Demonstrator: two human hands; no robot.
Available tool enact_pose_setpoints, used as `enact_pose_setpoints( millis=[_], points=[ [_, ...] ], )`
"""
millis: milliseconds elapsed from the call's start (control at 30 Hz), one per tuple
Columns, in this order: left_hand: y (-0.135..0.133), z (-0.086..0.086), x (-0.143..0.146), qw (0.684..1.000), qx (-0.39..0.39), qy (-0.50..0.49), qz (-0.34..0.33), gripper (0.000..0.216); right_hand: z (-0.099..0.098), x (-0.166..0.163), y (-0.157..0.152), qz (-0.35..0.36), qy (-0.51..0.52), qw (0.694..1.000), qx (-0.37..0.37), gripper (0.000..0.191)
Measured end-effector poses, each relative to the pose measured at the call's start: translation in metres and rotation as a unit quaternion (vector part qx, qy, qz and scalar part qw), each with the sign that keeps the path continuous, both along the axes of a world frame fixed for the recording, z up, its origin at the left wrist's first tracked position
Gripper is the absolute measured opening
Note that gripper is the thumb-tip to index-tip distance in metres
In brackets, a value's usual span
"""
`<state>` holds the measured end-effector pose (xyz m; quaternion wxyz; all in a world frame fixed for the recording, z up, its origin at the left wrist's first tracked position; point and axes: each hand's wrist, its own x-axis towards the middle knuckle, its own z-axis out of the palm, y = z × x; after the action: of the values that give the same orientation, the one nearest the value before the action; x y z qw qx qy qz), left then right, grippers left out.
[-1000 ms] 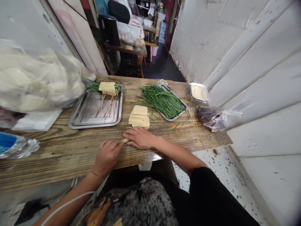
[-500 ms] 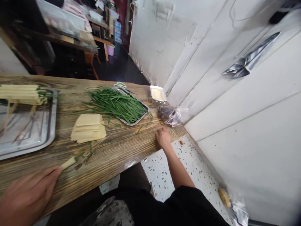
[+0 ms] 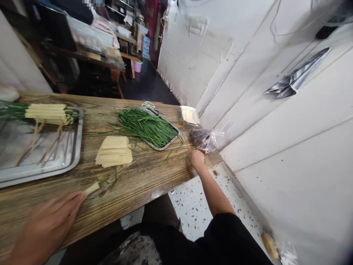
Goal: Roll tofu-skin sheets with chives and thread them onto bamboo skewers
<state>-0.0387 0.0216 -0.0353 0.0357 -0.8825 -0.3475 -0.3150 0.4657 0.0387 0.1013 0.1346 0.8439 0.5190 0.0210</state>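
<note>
My left hand (image 3: 52, 221) is closed around a tofu-sheet roll (image 3: 92, 188) at the table's front edge, with green chive ends poking out of its far end. My right hand (image 3: 197, 158) rests on the wood at the right, fingers curled downward beside a tied clear plastic bag (image 3: 204, 139) with dark contents. What lies under those fingers is hidden. Between the hands sit a stack of pale tofu sheets (image 3: 114, 151) and a heap of green chives (image 3: 149, 127) on a small metal tray (image 3: 176, 137).
A large metal tray (image 3: 77, 147) at left carries skewered tofu rolls (image 3: 46, 113). Green-handled scissors (image 3: 149, 104) lie behind the chives. A foil container (image 3: 189, 116) with pale contents stands near the white wall (image 3: 264, 132). Loose chive scraps lie on the wooden table (image 3: 143, 169).
The view has shifted, so everything sits further right. My right hand's fingers look more curled under, close by the plastic bag. My left hand keeps its hold on the tofu-sheet roll.
</note>
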Motion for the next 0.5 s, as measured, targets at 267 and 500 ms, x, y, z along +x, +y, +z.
enact_pose_setpoints(
  millis=[267, 500],
  points=[
    [-0.01, 0.031, 0.025, 0.998, 0.033, -0.021, 0.038, 0.028, 0.014, -0.009, -0.031, 0.02, 0.097, 0.99, 0.105, 0.022],
    [-0.017, 0.038, 0.033, 0.996, -0.021, -0.036, 0.075, 0.026, -0.029, -0.093, -0.094, 0.186, 0.516, 0.788, 0.28, 0.03]
  ],
)
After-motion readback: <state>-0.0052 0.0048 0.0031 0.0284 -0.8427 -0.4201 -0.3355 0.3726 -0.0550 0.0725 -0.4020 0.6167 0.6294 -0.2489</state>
